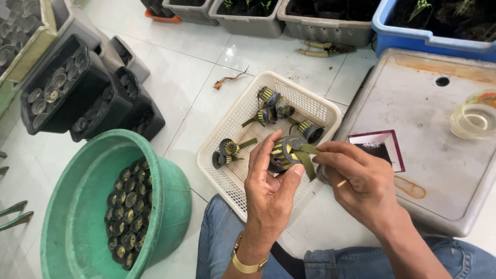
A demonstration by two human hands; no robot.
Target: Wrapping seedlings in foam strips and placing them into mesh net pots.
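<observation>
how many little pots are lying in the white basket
5 little pots, maybe more hidden by the hands: three at the far end, two on the near left.

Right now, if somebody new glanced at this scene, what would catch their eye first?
Probably the two hands at centre: the left hand holds a small slotted black pot while the right hand pinches a green leaf strip poking from it, over a white mesh basket holding similar pots. Next, the big green basin at lower left, packed with rows of small dark pots.
</observation>
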